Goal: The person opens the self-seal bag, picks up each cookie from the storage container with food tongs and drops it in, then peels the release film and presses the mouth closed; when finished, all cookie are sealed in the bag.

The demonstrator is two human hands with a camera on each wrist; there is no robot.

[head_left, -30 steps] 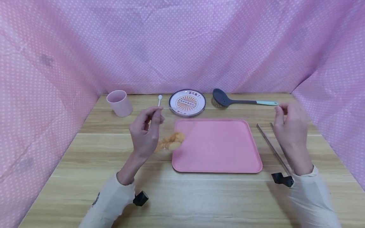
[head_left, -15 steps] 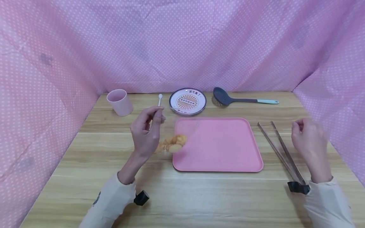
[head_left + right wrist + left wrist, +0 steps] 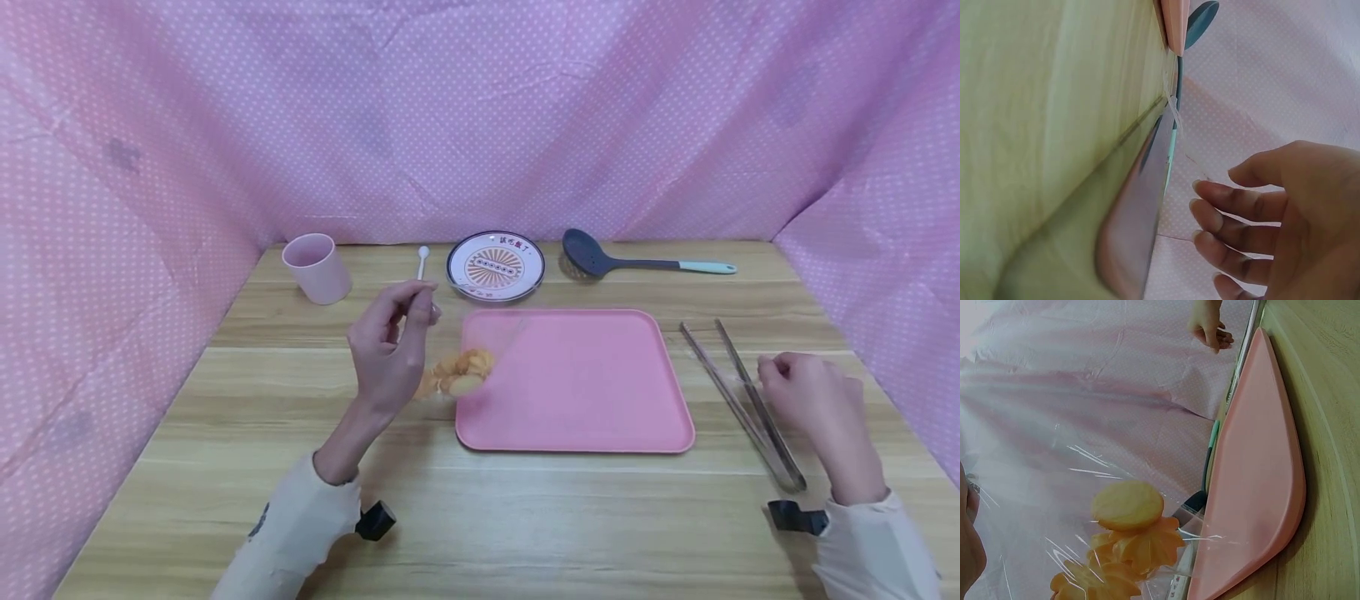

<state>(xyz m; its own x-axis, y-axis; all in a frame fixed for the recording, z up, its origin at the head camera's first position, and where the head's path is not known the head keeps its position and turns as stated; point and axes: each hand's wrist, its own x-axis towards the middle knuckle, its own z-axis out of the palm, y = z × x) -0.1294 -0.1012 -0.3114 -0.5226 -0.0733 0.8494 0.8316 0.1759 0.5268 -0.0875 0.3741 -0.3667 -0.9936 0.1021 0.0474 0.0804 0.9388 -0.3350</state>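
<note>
My left hand [image 3: 390,354] pinches the top of a clear plastic bag [image 3: 1066,550] above the table. Inside the bag hang several orange and yellow pieces [image 3: 468,373], flower-shaped and round, over the tray's left edge. The pink tray [image 3: 577,383] lies flat in the middle. At the right, my right hand [image 3: 813,396] is just beside the metal tongs [image 3: 750,400]. Its thumb and fingertips stand slightly apart in the right wrist view, fingers loosely bent. A thin translucent strip [image 3: 1174,112] trails near those fingertips; whether it touches them is unclear.
Along the back stand a pink cup [image 3: 318,271], a small white spoon [image 3: 422,260] partly behind my left hand, a patterned plate [image 3: 496,267] and a dark slotted spoon [image 3: 588,252] with a mint handle end. Pink dotted cloth [image 3: 480,108] surrounds the wooden table.
My right hand has moved from beside the slotted spoon's handle, first right, then down and slightly back left toward the tongs. My left hand and the bag have barely moved.
</note>
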